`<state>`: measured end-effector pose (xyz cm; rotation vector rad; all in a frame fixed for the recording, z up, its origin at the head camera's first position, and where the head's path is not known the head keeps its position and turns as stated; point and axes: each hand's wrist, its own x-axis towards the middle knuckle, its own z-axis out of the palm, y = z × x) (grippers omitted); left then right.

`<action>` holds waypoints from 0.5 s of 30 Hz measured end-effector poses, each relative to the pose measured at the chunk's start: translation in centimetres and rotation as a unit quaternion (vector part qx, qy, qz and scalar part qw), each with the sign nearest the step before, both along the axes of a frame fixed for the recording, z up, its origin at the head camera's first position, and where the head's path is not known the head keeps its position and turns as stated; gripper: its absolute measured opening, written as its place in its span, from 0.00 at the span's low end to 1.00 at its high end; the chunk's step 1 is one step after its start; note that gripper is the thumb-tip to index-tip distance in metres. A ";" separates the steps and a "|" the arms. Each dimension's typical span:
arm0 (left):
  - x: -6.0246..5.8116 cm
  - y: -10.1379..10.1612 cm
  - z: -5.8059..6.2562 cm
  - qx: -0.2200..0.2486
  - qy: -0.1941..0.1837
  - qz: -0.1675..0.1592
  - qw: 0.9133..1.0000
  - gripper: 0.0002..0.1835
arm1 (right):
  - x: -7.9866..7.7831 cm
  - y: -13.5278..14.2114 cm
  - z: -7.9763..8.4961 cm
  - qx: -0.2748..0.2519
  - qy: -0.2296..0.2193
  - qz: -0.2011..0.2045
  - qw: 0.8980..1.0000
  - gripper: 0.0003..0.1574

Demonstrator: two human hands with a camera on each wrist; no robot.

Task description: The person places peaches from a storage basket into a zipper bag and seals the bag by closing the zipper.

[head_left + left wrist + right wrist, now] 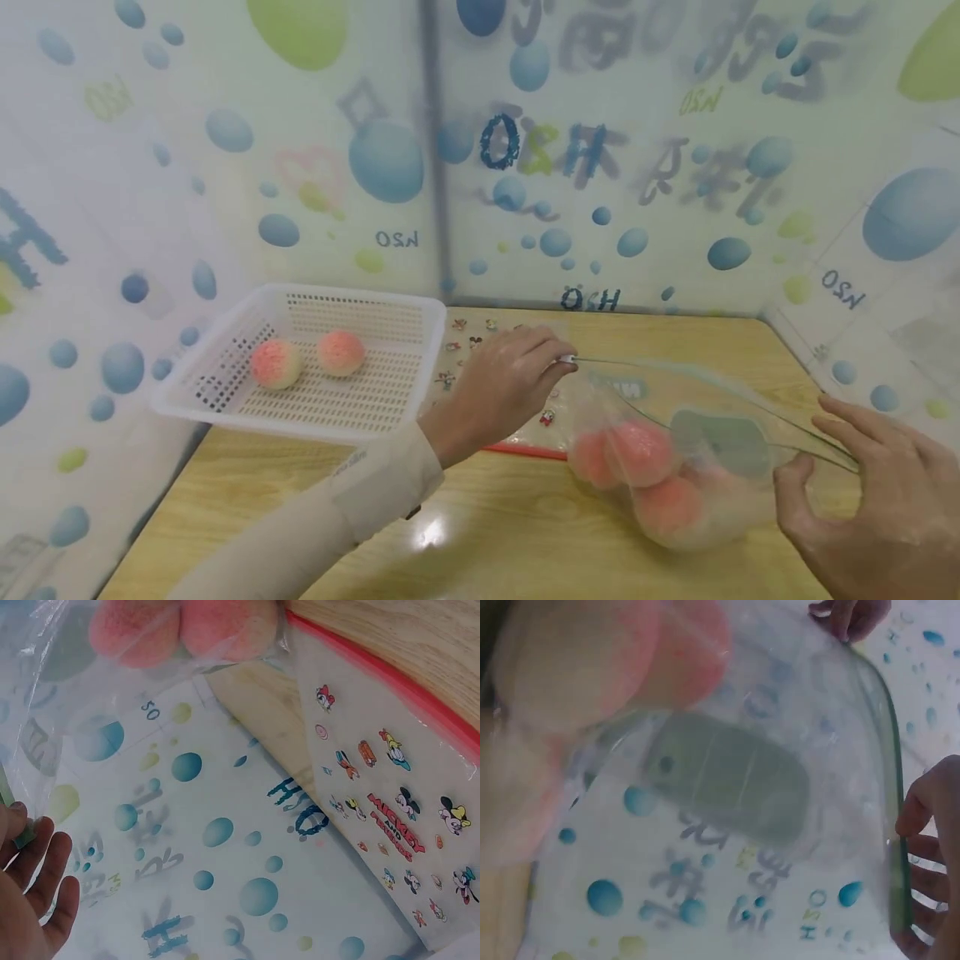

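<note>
A clear zip bag (720, 529) with a green-edged mouth holds several pink-and-cream peaches (647, 452). My left hand (498, 387) pinches the left end of its mouth, at a small white zip slider (567, 359). At the opposite end, my right hand (885, 500) has the bag's rim between thumb and fingers. In the right wrist view, the thumb meets the green rim (898, 787) while the other fingers lie behind it. The mouth gapes between both hands. Seen from the left wrist, two peaches (229, 626) show through the film.
A white perforated basket (431, 333) with two peaches (341, 353) stands on the wooden table (480, 525) at the left. Behind my left hand lies a cartoon-printed bag (536, 429) with a red zip edge. Bubble-patterned walls (600, 192) enclose the table.
</note>
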<state>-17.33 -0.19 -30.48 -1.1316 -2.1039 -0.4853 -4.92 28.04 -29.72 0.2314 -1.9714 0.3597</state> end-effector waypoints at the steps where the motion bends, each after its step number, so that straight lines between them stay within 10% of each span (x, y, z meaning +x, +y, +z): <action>1: 0.1 0.0 0.0 0.001 0.011 -0.004 1.000 0.09 | -0.3 -1.0 0.2 0.013 0.064 0.032 0.997 0.24; 5: 0.4 0.2 0.3 -0.008 0.044 -0.009 0.999 0.09 | -0.7 -5.4 0.8 0.066 0.205 0.174 0.961 0.22; 9: 0.5 0.5 0.1 0.001 0.049 -0.017 0.999 0.09 | -0.5 -9.0 2.1 0.098 0.123 0.232 0.960 0.23; 15: 0.9 0.5 -0.8 0.009 0.026 -0.015 1.000 0.10 | -2.1 -11.3 2.8 0.174 -0.005 0.155 0.972 0.23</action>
